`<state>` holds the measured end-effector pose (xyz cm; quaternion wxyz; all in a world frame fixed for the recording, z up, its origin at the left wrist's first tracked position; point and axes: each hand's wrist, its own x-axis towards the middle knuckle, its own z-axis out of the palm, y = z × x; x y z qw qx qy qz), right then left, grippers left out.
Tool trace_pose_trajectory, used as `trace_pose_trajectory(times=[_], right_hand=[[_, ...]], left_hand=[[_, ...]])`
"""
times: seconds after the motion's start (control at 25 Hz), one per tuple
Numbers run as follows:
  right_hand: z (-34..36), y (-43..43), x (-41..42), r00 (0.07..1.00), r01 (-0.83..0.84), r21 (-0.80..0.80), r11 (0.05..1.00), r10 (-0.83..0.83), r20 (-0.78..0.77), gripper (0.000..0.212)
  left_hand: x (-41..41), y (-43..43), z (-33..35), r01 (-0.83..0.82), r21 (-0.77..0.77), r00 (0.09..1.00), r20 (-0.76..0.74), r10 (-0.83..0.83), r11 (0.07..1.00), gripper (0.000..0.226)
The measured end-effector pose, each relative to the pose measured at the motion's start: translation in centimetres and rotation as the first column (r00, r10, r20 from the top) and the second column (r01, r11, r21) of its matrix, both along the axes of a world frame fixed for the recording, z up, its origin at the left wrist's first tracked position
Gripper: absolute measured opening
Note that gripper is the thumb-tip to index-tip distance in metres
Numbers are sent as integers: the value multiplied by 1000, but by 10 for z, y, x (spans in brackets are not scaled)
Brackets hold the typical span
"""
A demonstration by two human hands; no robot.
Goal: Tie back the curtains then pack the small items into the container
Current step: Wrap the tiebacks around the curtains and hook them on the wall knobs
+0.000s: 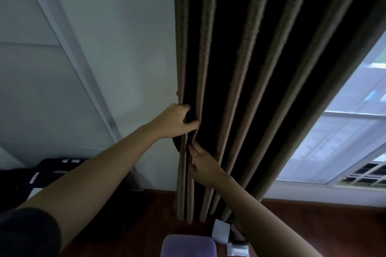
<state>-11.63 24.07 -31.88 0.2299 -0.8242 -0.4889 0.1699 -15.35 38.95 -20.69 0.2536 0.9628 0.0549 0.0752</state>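
The curtain [250, 69] hangs in dark folds beside the white wall [125, 48]. Your left hand [173, 121] is curled around its left edge fold. Just below, your right hand [203, 165] lays straight fingers on the same folds. A purple container [188, 245] and a white box [221, 230] sit on the wooden surface [313, 215] underneath.

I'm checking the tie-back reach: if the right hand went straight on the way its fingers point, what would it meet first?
The curtain: the right hand points its fingers up-left at folds near the curtain's left edge and seems to be touching them already. Just beyond is the left hand, gripping those folds.
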Motion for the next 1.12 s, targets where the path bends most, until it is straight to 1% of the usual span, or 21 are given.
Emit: trace_pose_trajectory(times=[0.04,0.12,0.2,0.32,0.36,0.4,0.44,0.48,0.52,0.56,0.6,0.64,0.68,0.72,0.76,0.84,0.92,0.96,1.0,1.08,1.12], right_hand=[[-1,-1,2,1000,-16,-2,1000,16,13,68],[-2,-4,6,998,-39,-31,999,40,43,69],[-3,-6,10,996,-50,-54,997,54,70,67],[-4,-9,13,993,-72,-93,993,80,85,66],[-3,-13,14,991,-68,-75,995,76,111,62],[-2,-18,15,983,-36,13,999,33,178,55],[0,-22,15,960,24,171,985,-70,271,46],[5,-26,15,916,100,349,932,-223,334,38],[13,-29,17,858,184,494,850,-384,342,33],[22,-30,19,801,268,584,766,-514,307,34],[32,-29,23,758,341,626,702,-599,259,38],[44,-27,27,727,395,636,663,-649,224,44],[51,-25,33,723,419,623,661,-658,211,49],[56,-22,39,750,420,586,693,-628,206,53],[59,-20,43,807,393,533,749,-559,191,57],[53,-18,43,915,276,435,857,-373,154,62],[38,-20,35,955,154,380,912,-236,179,64],[28,-22,30,967,108,353,929,-181,181,64],[17,-25,24,976,78,313,947,-136,168,64],[-4,-34,15,987,51,186,981,-78,142,63],[-13,-40,12,989,40,110,993,-55,138,62]], left_hand=[[0,-2,0,11,-9,1000,8,-11,1000,30],[0,-9,-1,28,-2,999,26,-28,1000,23],[3,-14,-6,-4,38,998,57,2,999,18],[3,-17,-14,-63,54,993,107,57,997,21],[0,-17,-17,-74,58,990,128,66,996,22],[-3,-17,-20,-97,69,983,161,85,993,21],[-7,-17,-23,-126,85,973,206,106,988,20],[-11,-16,-27,-151,101,961,248,122,983,18],[-13,-15,-30,-160,115,953,278,123,980,18],[-14,-14,-33,-156,125,949,294,114,980,18],[-14,-13,-34,-144,133,949,300,99,981,17],[-13,-13,-36,-135,140,950,298,88,981,17],[-12,-14,-36,-125,147,951,300,76,981,16],[-12,-16,-36,-119,149,950,306,69,982,16],[-12,-19,-36,-117,139,945,321,67,983,15],[-16,-23,-40,-111,55,934,346,86,992,23],[-24,-31,-46,-97,-174,909,386,159,980,50],[-28,-37,-51,-84,-288,876,435,208,954,63],[-31,-44,-55,-76,-362,833,489,259,929,69],[-29,-54,-60,-59,-519,766,524,372,853,65],[-26,-58,-57,-66,-620,765,471,439,781,60]])
